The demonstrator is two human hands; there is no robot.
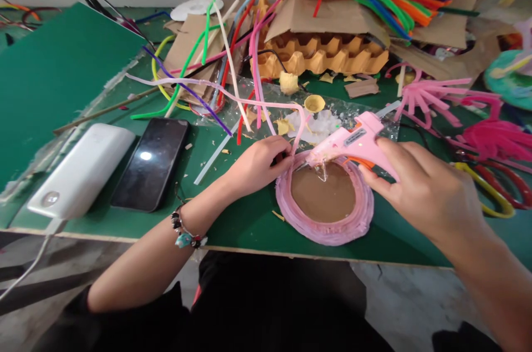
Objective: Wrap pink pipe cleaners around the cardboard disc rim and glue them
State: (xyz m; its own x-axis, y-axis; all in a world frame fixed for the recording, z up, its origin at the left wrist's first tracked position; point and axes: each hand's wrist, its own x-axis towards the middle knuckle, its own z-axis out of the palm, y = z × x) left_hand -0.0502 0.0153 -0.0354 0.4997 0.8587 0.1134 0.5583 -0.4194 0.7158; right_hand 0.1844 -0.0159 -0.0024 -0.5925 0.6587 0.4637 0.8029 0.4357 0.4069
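A round pink-and-lilac ring of wound pipe cleaners (326, 234) lies on the green table around a brown cardboard disc (324, 194). At the ring's upper left edge, my left hand (264, 161) pinches a light pink pipe cleaner (266, 103), whose free length runs up and off to the left. My right hand (428, 191) is wrapped round the handle of a pink glue gun (349, 138). The gun's nozzle points down left at the ring's upper left part, close to my left fingertips. A clear strand of glue hangs below the gun over the disc.
To the left lie a white power bank (83, 169) with a cable and a black phone (152, 163). Loose pipe cleaners, plastic film and an egg carton (320, 55) are behind the ring. Scissors (494, 191) and pink pipe-cleaner bunches (494, 138) lie to the right.
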